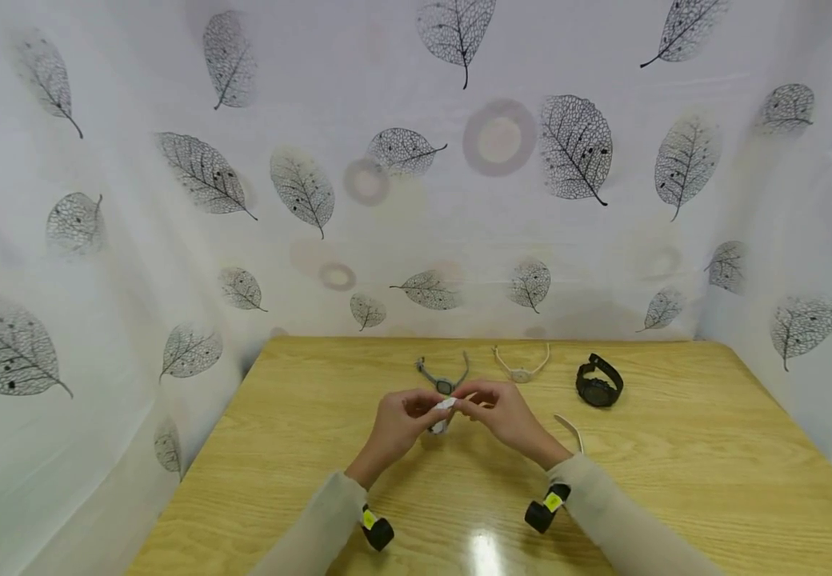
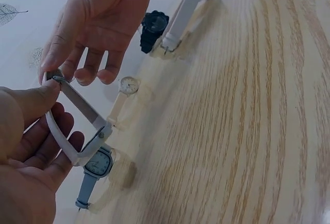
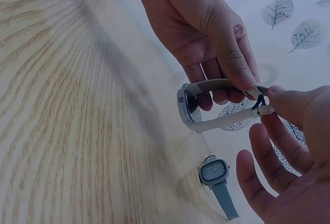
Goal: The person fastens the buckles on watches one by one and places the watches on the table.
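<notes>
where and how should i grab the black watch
Probably pinch the black watch by its strap, coming from above and the right: the strap loops up behind the dial, and bare table lies on that side.

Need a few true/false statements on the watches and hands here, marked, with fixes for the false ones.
1. The blue-grey watch lies on the table. True.
2. In the head view, a small cream watch lies between the blue-grey watch and the black watch. True.
3. There, the black watch lies left of the blue-grey one. False: it lies to its right.
4. The left hand and right hand both hold the white watch. True.
5. The right hand holds the black watch. False: that lies on the table.
</notes>
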Motion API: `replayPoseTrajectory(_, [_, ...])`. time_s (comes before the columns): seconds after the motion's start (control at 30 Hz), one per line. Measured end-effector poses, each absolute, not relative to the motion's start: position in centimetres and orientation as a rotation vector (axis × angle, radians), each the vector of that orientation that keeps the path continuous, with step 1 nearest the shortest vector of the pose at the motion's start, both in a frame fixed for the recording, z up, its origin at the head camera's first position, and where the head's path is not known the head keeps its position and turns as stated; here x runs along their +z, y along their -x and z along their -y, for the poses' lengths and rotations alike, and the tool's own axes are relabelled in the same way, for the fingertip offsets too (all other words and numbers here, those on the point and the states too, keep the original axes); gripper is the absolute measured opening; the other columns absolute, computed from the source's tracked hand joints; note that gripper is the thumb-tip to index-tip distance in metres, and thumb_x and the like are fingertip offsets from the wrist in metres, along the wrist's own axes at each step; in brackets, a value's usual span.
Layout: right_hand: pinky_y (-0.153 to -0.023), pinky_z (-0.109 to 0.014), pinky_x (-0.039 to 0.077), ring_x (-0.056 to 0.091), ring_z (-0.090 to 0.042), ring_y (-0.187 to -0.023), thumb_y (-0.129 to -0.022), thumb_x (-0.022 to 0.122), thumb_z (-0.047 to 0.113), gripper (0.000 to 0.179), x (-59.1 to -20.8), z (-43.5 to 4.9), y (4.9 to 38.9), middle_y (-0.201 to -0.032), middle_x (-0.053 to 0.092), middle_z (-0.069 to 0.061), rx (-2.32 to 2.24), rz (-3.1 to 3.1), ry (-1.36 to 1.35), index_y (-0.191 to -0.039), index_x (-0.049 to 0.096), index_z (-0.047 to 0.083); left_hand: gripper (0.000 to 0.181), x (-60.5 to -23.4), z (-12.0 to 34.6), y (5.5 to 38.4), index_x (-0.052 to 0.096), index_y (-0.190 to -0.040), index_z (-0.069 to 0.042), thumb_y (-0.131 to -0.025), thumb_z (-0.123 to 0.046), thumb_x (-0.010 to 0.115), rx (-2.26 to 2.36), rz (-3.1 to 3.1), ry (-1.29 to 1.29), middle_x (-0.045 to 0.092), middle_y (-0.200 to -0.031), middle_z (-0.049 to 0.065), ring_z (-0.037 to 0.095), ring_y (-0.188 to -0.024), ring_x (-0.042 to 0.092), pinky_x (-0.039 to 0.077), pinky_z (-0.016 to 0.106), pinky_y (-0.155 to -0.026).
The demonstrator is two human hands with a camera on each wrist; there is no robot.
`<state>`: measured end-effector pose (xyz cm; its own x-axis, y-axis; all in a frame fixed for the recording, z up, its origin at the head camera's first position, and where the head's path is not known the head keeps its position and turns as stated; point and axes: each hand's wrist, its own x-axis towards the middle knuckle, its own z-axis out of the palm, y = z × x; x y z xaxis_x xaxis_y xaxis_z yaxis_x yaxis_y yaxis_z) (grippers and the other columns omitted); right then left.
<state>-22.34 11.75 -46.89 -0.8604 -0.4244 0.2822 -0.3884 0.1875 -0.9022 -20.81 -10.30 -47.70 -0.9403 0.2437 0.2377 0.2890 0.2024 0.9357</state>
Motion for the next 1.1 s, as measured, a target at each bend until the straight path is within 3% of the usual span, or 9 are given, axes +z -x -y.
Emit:
replayPoseTrajectory(0.2, [-0.077,-0.031,0.06,0.07,-0.022,-0.094,-0.099,0.071,0.028,0.018,-46.9,-11.5,22.3,-0.109,0.073,0.0,-1.695,-2.514,0.856,-0.112,0.077,0.017,0.013,-47.7,10.1,20.7,0.08,-0.102,-0.014,-0.093,-0.024,0.079,-1.827,2.42,0.536,0.077,-0.098,0.0,0.016,-0.089,0.073,0.061,0.027,-0.078])
replayPoseTrajectory(0.53, [-0.08,-0.034,0.06,0.07,-0.038,-0.098,-0.1,0.07,0.029,0.017,-47.4,-11.6,22.2,-0.111,0.075,0.002,-1.81,-2.425,0.818,-0.113,0.077,0.021,0.014,-47.6,10.2,20.8,0.08,-0.102,-0.013,-0.094,-0.025,0.078,-1.826,2.39,0.559,0.077,-0.097,0.001,0.02,-0.087,0.073,0.061,0.028,-0.076])
replayPoseTrajectory(0.67, [-0.077,-0.035,0.06,0.07,-0.032,-0.094,-0.099,0.071,0.03,0.017,-47.2,-11.5,22.2,-0.11,0.075,0.003,-1.773,-2.441,0.825,-0.111,0.078,0.021,0.015,-47.6,10.1,20.8,0.08,-0.103,-0.013,-0.094,-0.025,0.078,-1.82,2.392,0.561,0.077,-0.097,0.002,0.023,-0.087,0.073,0.062,0.029,-0.076])
replayPoseTrajectory(0.87, [-0.079,-0.035,0.059,0.07,-0.023,-0.096,-0.099,0.071,0.031,0.018,-47.2,-11.5,22.3,-0.11,0.075,0.005,-1.748,-2.471,0.796,-0.112,0.078,0.02,0.015,-47.7,10.0,20.8,0.08,-0.103,-0.012,-0.093,-0.024,0.079,-1.79,2.416,0.514,0.077,-0.097,0.002,0.018,-0.086,0.073,0.061,0.027,-0.077])
replayPoseTrajectory(1.0, [-0.081,-0.036,0.059,0.07,-0.032,-0.101,-0.101,0.07,0.022,0.025,-46.1,-11.4,21.6,-0.117,0.074,-0.008,-1.77,-2.472,0.713,-0.122,0.074,0.01,0.017,-47.3,9.9,20.9,0.079,-0.105,-0.007,-0.094,-0.019,0.078,-1.838,2.39,0.44,0.077,-0.099,0.008,0.026,-0.087,0.074,0.061,0.028,-0.076])
replayPoseTrajectory(1.1, [-0.082,-0.044,0.061,0.069,-0.039,-0.103,-0.1,0.069,0.014,0.032,-46.1,-11.5,21.7,-0.12,0.071,-0.017,-1.825,-2.45,0.687,-0.131,0.068,0.003,0.02,-46.9,9.9,21.1,0.077,-0.108,-0.001,-0.094,-0.016,0.078,-1.981,2.323,0.358,0.076,-0.102,0.019,0.033,-0.086,0.074,0.063,0.032,-0.075])
